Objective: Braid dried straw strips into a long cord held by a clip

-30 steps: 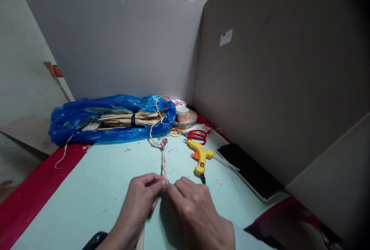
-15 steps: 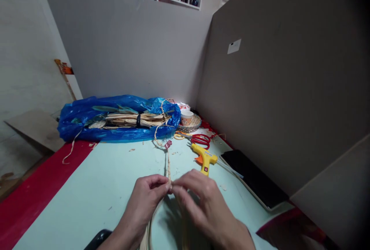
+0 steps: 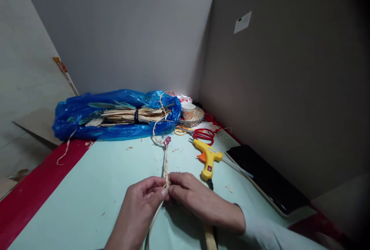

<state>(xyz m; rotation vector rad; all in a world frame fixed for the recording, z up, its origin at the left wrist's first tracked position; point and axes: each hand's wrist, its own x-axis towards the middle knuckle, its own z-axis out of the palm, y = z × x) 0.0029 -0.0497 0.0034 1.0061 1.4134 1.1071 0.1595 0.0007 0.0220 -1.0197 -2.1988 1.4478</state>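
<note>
The braided straw cord [image 3: 165, 165] is pinched by both hands — left hand [image 3: 141, 200], right hand [image 3: 190, 198]; slackened grip could let the plait unravel.

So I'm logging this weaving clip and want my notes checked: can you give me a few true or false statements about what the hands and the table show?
1. Both hands pinch the braided straw strand at one spot. True: the left hand and right hand meet on it.
2. The glue gun is blue. False: it is yellow with an orange trigger.
3. The red-handled scissors lie beyond the glue gun. True.
4. The paper cup stands on the phone. False: it sits on a small woven tray.
5. A straw bundle lies on the blue plastic bag. True.
</note>
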